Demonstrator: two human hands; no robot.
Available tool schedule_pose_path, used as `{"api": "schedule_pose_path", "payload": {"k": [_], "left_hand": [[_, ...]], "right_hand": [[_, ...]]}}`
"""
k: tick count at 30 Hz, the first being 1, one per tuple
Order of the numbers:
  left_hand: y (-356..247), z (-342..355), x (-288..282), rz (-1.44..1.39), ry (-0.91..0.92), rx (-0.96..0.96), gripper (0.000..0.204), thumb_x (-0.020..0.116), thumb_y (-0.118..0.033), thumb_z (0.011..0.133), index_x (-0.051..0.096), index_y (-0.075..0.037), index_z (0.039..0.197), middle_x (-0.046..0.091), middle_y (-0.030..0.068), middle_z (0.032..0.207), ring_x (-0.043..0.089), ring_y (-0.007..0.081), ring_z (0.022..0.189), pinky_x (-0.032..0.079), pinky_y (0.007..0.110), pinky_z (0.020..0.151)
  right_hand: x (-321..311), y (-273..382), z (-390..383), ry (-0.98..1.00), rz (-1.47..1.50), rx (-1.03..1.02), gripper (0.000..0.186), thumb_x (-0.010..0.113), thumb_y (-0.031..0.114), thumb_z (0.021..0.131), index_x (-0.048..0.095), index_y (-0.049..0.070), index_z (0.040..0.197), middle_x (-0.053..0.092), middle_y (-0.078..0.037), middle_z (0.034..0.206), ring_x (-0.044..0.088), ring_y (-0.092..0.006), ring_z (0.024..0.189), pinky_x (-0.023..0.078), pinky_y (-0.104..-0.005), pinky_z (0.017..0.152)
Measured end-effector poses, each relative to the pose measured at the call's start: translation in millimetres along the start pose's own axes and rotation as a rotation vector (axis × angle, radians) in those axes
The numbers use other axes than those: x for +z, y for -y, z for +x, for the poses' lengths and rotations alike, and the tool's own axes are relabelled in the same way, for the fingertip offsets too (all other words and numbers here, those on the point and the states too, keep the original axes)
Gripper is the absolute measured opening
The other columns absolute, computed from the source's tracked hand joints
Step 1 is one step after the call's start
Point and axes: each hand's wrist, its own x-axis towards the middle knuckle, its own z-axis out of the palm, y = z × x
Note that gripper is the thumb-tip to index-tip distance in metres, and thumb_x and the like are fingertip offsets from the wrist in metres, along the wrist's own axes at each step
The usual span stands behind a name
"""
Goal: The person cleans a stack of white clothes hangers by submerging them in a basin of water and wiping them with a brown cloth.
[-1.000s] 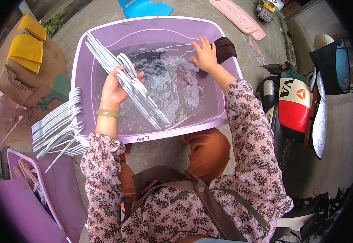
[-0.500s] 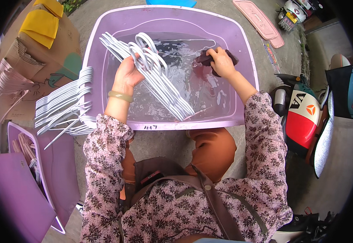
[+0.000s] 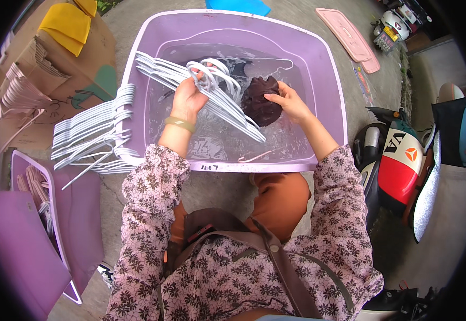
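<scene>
A large lavender tub (image 3: 318,59) holds water, with a loose white hanger (image 3: 287,66) and a pinkish strip (image 3: 251,158) in it. My left hand (image 3: 191,95) grips a bundle of white hangers (image 3: 227,115) held slanting across the tub. My right hand (image 3: 289,101) pinches a wet, bunched dark-brown cloth (image 3: 260,107) over the water, close to the bundle's lower end. More white hangers (image 3: 83,139) hang over the tub's left rim. Dark material under the water at the back is hard to make out.
A cardboard box (image 3: 83,75) with yellow cloths (image 3: 64,29) and pink hangers (image 3: 24,96) stands left, above another purple bin (image 3: 78,224). A blue plastic object (image 3: 237,6) lies beyond the tub. A pink lid (image 3: 348,37) lies back right. A red-and-white scooter (image 3: 396,176) stands right.
My right hand has brought the dark cloth off the back right rim toward the middle of the tub, beside the hangers. The hanger bundle in my left hand has shifted slightly rightward and up.
</scene>
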Motion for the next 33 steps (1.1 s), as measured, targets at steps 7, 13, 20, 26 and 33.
{"api": "schedule_pose_path", "payload": {"k": [7,13,20,26,33], "left_hand": [[63.0,9.1,3.7,0.112,-0.179,0.300,0.016,0.042,0.000,0.088,0.041,-0.007,0.102,0.050,0.0115,0.094,0.055,0.0236,0.084,0.048,0.038,0.075],[83.0,0.9,-3.0,0.069,-0.428,0.243,0.009,0.044,0.001,0.086,0.042,-0.003,0.094,0.044,0.0084,0.091,0.049,0.0202,0.080,0.047,0.039,0.074],[70.4,-6.7,36.9,0.053,-0.049,0.142,0.002,0.047,-0.006,0.089,0.049,-0.006,0.090,0.055,0.0077,0.083,0.058,0.0211,0.077,0.052,0.042,0.073],[92.1,-15.5,49.1,0.290,0.011,0.298,0.015,0.055,-0.019,0.087,0.052,-0.006,0.093,0.055,0.0040,0.074,0.058,0.0181,0.063,0.053,0.034,0.058],[62.1,-4.8,62.4,0.166,0.062,0.349,0.020,0.053,-0.027,0.089,0.053,-0.009,0.098,0.057,0.0050,0.081,0.059,0.0202,0.073,0.052,0.039,0.066]], "right_hand": [[92.8,-15.0,-25.5,-0.354,-0.424,-0.654,0.030,0.067,0.015,0.076,0.057,-0.004,0.097,0.056,-0.013,0.097,0.055,-0.0216,0.091,0.044,-0.0311,0.080],[93.4,-15.7,-30.3,-0.364,-0.783,-0.740,0.023,0.062,0.014,0.079,0.056,-0.001,0.096,0.050,-0.015,0.093,0.054,-0.0297,0.083,0.044,-0.0338,0.073],[24.3,-52.0,-37.1,-0.519,-0.922,-0.566,0.022,0.061,0.019,0.080,0.058,0.004,0.095,0.055,-0.016,0.087,0.056,-0.0338,0.080,0.045,-0.0394,0.069],[72.0,-31.9,-46.9,-0.511,-0.609,-0.592,0.037,0.062,0.022,0.079,0.050,-0.003,0.104,0.052,-0.019,0.095,0.053,-0.0321,0.088,0.042,-0.0362,0.078],[36.0,-32.8,-63.6,-0.231,-0.593,-0.364,0.059,0.066,0.032,0.076,0.045,-0.009,0.114,0.052,-0.022,0.108,0.059,-0.0298,0.083,0.045,-0.0363,0.075]]}}
